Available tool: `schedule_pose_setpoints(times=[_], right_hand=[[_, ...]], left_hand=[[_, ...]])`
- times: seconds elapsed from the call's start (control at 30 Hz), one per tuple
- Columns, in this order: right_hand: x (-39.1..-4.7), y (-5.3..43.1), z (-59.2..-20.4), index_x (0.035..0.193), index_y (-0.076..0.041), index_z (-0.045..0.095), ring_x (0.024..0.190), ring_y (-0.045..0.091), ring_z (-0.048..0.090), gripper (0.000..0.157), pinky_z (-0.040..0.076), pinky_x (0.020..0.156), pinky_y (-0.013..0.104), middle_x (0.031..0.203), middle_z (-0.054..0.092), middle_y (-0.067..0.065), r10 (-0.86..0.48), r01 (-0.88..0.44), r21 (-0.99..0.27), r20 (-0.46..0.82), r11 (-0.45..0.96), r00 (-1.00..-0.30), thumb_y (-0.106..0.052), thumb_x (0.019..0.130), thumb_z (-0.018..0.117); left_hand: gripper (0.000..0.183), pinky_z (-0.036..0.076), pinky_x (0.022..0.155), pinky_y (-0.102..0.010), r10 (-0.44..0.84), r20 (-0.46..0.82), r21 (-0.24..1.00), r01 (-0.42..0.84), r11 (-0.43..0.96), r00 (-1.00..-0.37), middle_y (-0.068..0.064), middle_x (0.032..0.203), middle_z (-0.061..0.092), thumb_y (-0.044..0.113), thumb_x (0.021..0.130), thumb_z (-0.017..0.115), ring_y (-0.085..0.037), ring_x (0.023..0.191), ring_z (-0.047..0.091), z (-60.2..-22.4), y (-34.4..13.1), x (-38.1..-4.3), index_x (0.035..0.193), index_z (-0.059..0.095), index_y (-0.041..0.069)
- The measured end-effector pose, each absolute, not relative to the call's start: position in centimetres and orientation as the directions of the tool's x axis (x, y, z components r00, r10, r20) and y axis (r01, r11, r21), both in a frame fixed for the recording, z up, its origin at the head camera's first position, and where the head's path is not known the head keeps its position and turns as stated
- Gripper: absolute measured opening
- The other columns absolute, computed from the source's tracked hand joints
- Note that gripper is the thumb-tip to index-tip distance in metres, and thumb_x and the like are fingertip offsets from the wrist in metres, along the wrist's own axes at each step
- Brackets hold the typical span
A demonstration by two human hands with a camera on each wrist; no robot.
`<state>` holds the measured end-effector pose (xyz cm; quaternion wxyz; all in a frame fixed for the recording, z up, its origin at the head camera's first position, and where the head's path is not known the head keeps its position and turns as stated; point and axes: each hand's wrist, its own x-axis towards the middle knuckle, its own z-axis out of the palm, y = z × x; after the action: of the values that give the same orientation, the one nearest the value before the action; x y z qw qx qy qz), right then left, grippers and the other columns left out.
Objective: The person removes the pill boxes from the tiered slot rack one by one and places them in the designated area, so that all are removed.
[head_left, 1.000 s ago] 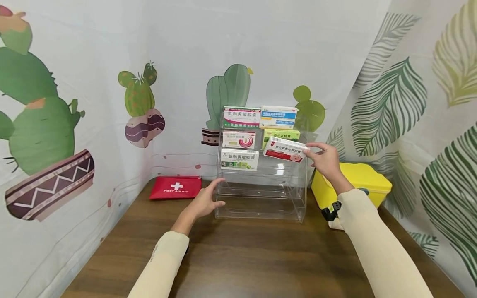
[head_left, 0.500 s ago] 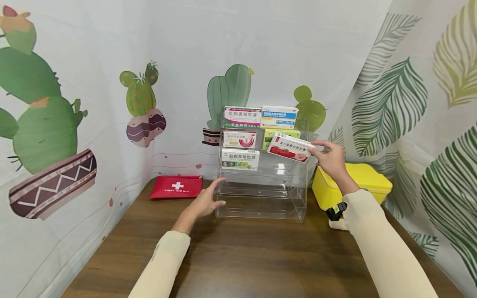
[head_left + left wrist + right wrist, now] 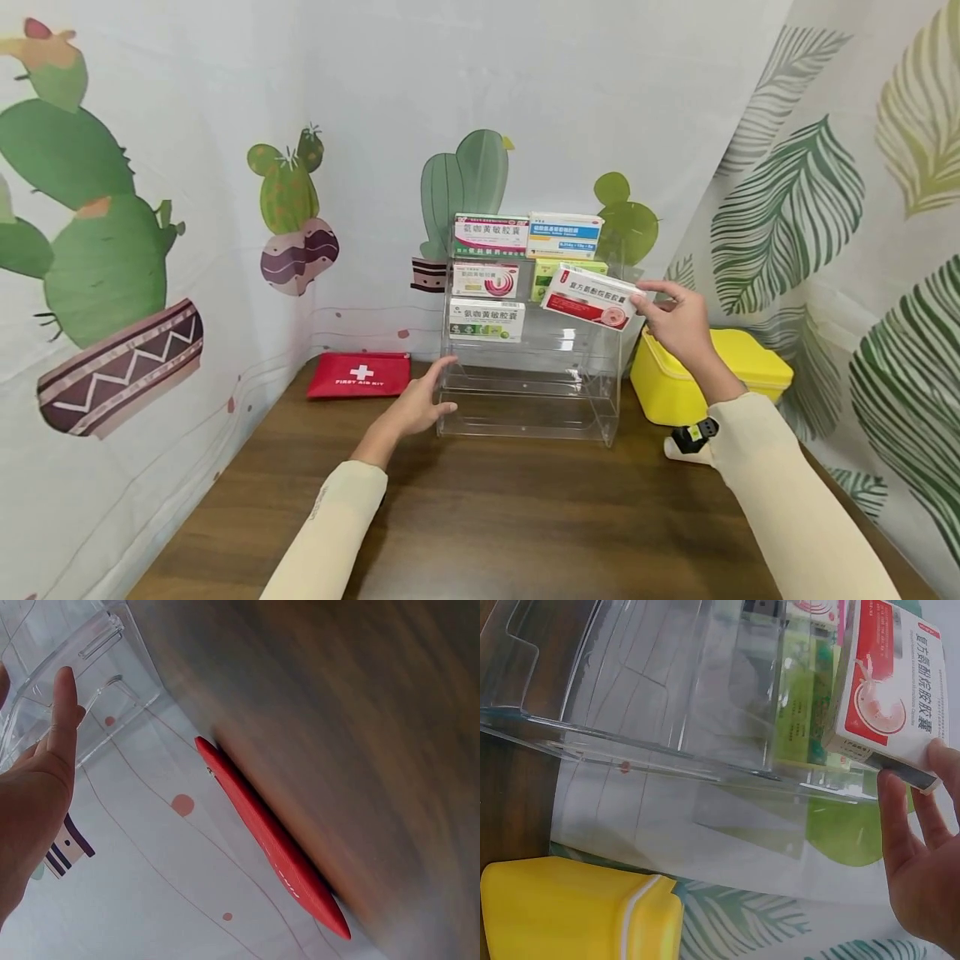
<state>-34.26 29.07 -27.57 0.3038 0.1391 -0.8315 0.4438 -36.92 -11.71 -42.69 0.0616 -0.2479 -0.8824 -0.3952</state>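
Observation:
My right hand [image 3: 678, 321] pinches one end of a red-and-white medicine box [image 3: 592, 297] between thumb and fingers. The box is tilted, in front of the clear display rack [image 3: 525, 425], and partly covers a green medicine box [image 3: 540, 282]. In the right wrist view the pinched box [image 3: 877, 694] shows its printed face and one end. At the rack's lower left side is my left hand [image 3: 412, 406], thumb and fingers spread and holding nothing. In the left wrist view, that hand [image 3: 56, 765] reaches along the rack's side; contact is unclear.
On the rack's upper tiers stand a pink-and-white box [image 3: 491, 236], a blue-and-white box [image 3: 565, 235], another pink-and-white box [image 3: 485, 280] and a white-and-green box [image 3: 486, 322]. A red first aid pouch [image 3: 358, 375] lies left, a yellow case [image 3: 712, 367] right, on the wooden table [image 3: 517, 517].
My right hand and the red-and-white box have shifted a little to the right, and more of the green box shows at its left end. My left hand stays by the rack.

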Motion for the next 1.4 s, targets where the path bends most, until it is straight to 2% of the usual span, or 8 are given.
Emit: schedule_pose_setpoints(times=[0.13, 0.33, 0.5, 0.7, 0.97, 1.1, 1.27, 1.4], right_hand=[[-33.7, 29.5, -27.8, 0.122, 0.004, 0.065, 0.069, -0.001, 0.063, 0.031, 0.052, 0.052, 0.022, 0.096, 0.068, 0.019, 0.035, -0.515, -0.653, 0.637, 0.556, -0.77, -0.013, 0.096, 0.066], [-33.3, 29.3, -27.9, 0.121, 0.002, 0.065, 0.073, 0.0, 0.063, 0.033, 0.053, 0.055, 0.024, 0.094, 0.07, 0.013, -0.008, -0.524, -0.656, 0.62, 0.543, -0.785, -0.02, 0.096, 0.067], [-32.6, 29.4, -27.9, 0.117, 0.003, 0.067, 0.071, 0.003, 0.063, 0.032, 0.052, 0.052, 0.022, 0.094, 0.068, 0.006, -0.011, -0.537, -0.64, 0.637, 0.55, -0.771, -0.02, 0.095, 0.069], [-32.3, 29.6, -28.1, 0.117, 0.002, 0.067, 0.069, 0.004, 0.062, 0.031, 0.051, 0.052, 0.022, 0.093, 0.065, -0.005, -0.031, -0.525, -0.64, 0.618, 0.562, -0.786, -0.02, 0.094, 0.069], [-30.8, 28.6, -27.1, 0.116, 0.008, 0.066, 0.067, 0.001, 0.06, 0.027, 0.051, 0.051, 0.023, 0.09, 0.069, -0.002, -0.045, -0.531, -0.65, 0.609, 0.543, -0.792, -0.009, 0.094, 0.068], [-29.9, 28.2, -26.8, 0.115, 0.009, 0.066, 0.065, 0.004, 0.059, 0.028, 0.051, 0.051, 0.023, 0.088, 0.068, -0.005, -0.045, -0.52, -0.664, 0.593, 0.538, -0.804, -0.008, 0.093, 0.069], [-30.8, 29.3, -28.6, 0.119, 0.004, 0.067, 0.057, 0.015, 0.057, 0.031, 0.048, 0.049, 0.025, 0.094, 0.069, -0.004, -0.044, -0.492, -0.69, 0.557, 0.53, -0.829, -0.014, 0.093, 0.07], [-30.0, 29.1, -28.9, 0.119, 0.006, 0.066, 0.052, 0.022, 0.052, 0.031, 0.047, 0.048, 0.024, 0.094, 0.07, -0.001, -0.073, -0.519, -0.681, 0.569, 0.517, -0.819, -0.012, 0.094, 0.069]], left_hand=[[0.084, 0.04, 0.104, -0.056, 0.416, 0.293, 0.662, 0.497, 0.561, -0.861, -0.025, 0.15, 0.042, 0.01, 0.088, 0.076, -0.041, 0.13, 0.049, -42.7, -11.5, -37.1, 0.153, 0.025, 0.026], [0.085, 0.041, 0.102, -0.057, 0.378, 0.301, 0.661, 0.477, 0.579, -0.876, -0.023, 0.15, 0.042, 0.006, 0.087, 0.076, -0.04, 0.129, 0.05, -42.8, -11.7, -36.9, 0.152, 0.026, 0.027], [0.085, 0.041, 0.102, -0.058, 0.397, 0.297, 0.656, 0.488, 0.576, -0.868, -0.024, 0.148, 0.044, 0.007, 0.088, 0.075, -0.041, 0.129, 0.05, -43.1, -11.5, -36.8, 0.153, 0.024, 0.026], [0.085, 0.041, 0.102, -0.057, 0.388, 0.274, 0.663, 0.465, 0.586, -0.88, -0.024, 0.148, 0.044, 0.01, 0.088, 0.076, -0.041, 0.129, 0.05, -43.2, -11.4, -36.8, 0.153, 0.024, 0.028], [0.086, 0.04, 0.103, -0.058, 0.383, 0.271, 0.672, 0.458, 0.582, -0.883, -0.023, 0.149, 0.043, 0.01, 0.087, 0.077, -0.041, 0.131, 0.049, -42.6, -11.7, -37.2, 0.152, 0.025, 0.03], [0.086, 0.041, 0.102, -0.058, 0.382, 0.278, 0.667, 0.463, 0.584, -0.881, -0.024, 0.147, 0.045, 0.011, 0.087, 0.077, -0.041, 0.13, 0.049, -42.4, -11.6, -37.3, 0.152, 0.024, 0.03], [0.086, 0.041, 0.102, -0.058, 0.379, 0.268, 0.656, 0.456, 0.601, -0.885, -0.024, 0.146, 0.047, 0.012, 0.087, 0.077, -0.039, 0.129, 0.051, -42.8, -11.7, -37.2, 0.153, 0.024, 0.029], [0.084, 0.04, 0.103, -0.058, 0.374, 0.284, 0.664, 0.463, 0.587, -0.883, -0.021, 0.148, 0.045, 0.01, 0.087, 0.076, -0.039, 0.129, 0.05, -43.0, -11.8, -37.1, 0.153, 0.026, 0.028]])
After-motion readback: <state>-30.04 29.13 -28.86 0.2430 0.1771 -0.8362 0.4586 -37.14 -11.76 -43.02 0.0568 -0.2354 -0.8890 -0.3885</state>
